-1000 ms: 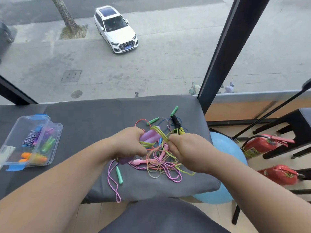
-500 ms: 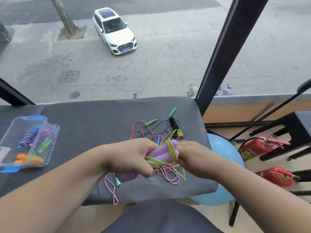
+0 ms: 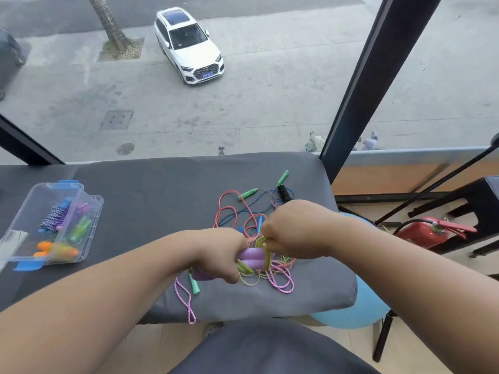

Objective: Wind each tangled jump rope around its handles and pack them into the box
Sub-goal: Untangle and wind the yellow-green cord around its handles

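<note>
Surface: grey padded table [image 3: 151,195] by a window.
Left hand [image 3: 221,255]: grips purple handles [image 3: 252,257].
Right hand [image 3: 294,229]: pinches yellow-green rope [image 3: 266,248] looped over them.
Tangle [image 3: 253,220]: just behind.
Box [image 3: 48,225]: far left, part-filled.

The left grip [image 3: 218,255] covers the middle of the pale purple plastic handles [image 3: 252,259]; only their ends show. The right grip [image 3: 294,228] hides its own fingertips, curled on the yellow-green cord [image 3: 266,252]. The picture's left edge cuts off the clear plastic box [image 3: 89,228].
</note>
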Demonstrator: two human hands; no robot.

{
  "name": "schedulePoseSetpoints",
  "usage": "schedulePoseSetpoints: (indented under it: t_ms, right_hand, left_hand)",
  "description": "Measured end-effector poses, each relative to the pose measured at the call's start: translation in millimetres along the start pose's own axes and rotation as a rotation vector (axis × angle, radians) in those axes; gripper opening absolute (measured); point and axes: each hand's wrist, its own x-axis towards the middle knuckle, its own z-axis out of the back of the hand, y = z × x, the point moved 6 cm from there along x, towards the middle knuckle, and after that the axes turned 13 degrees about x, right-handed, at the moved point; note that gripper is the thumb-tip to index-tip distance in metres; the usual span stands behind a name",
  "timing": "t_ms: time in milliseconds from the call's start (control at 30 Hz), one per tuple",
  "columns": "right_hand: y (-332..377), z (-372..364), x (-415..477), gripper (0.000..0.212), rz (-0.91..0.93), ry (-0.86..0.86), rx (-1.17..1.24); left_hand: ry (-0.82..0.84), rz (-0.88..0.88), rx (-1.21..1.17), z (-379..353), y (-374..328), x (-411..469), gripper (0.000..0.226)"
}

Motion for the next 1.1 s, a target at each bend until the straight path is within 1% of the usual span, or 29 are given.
schedulePoseSetpoints:
  t_ms: [67, 200, 267, 333, 400, 467, 533, 633, 700, 767, 867, 900, 967, 1033, 1100]
  right_hand:
    - [4.5, -0.4, -1.7, 0.030, -0.033, -0.039, -0.005]
    - [13.4, -14.8, -8.2, 0.014, -0.110, -0.118, 0.125]
    - [15.7, -20.5, -16.2, 0.022, -0.140, -0.246, 0.228]
    - [9.7, -21.3, -28.0, 0.029, -0.204, -0.418, 0.415]
    - [4.4, -19.2, -37.9, 0.022, -0.212, -0.568, 0.523]
    - [4.1, -14.0, -46.5, 0.017, -0.205, -0.674, 0.530]
    - [4.0, -9.9, -51.8, 0.016, -0.231, -0.720, 0.499]
    - [3.7, -7.1, -54.7, 0.018, -0.289, -0.742, 0.451]
    - [2.6, -7.7, -56.5, 0.024, -0.340, -0.749, 0.412]
    - [1.4, -11.5, -58.8, 0.027, -0.383, -0.747, 0.435]
    - [1.2, -16.6, -61.3, 0.032, -0.386, -0.747, 0.611]
    - [0.0, -15.5, -62.7, 0.038, -0.399, -0.770, 0.669]
    - [-4.4, -11.8, -63.9, 0.043, -0.448, -0.787, 0.695]
    - [-11.0, -13.1, -61.0, 0.036, -0.489, -0.751, 0.687]
    - [-16.2, -15.9, -56.6, 0.028, -0.505, -0.730, 0.664]
  left_hand:
    - [-0.013, 0.013, -0.064, -3.7, 5.1, 7.1, 0.021]
    - [-0.058, 0.060, -0.147, -9.7, 9.6, 19.7, 0.028]
    - [-0.114, 0.085, -0.267, -5.8, 10.5, 21.5, 0.020]
    - [-0.184, 0.105, -0.424, 1.7, 11.8, 20.9, 0.014]
    - [-0.262, 0.117, -0.539, 10.6, 10.3, 17.2, 0.017]
    - [-0.296, 0.107, -0.620, 15.9, 5.8, 13.7, 0.018]
    - [-0.282, 0.091, -0.703, 15.1, 1.4, 11.8, 0.018]
    - [-0.282, 0.084, -0.765, 12.6, -1.6, 10.9, 0.019]
    - [-0.316, 0.091, -0.805, 14.0, -0.5, 9.8, 0.018]
    - [-0.370, 0.126, -0.845, 18.1, 6.8, 7.1, 0.017]
    - [-0.400, 0.182, -0.772, 19.1, 20.6, 3.4, 0.018]
    - [-0.401, 0.201, -0.707, 17.8, 24.2, 2.7, 0.018]
    - [-0.403, 0.248, -0.548, 16.3, 27.5, 0.9, 0.019]
    - [-0.411, 0.287, -0.398, 17.1, 28.5, 0.1, 0.024]
    - [-0.429, 0.320, -0.314, 18.9, 31.0, 1.9, 0.026]
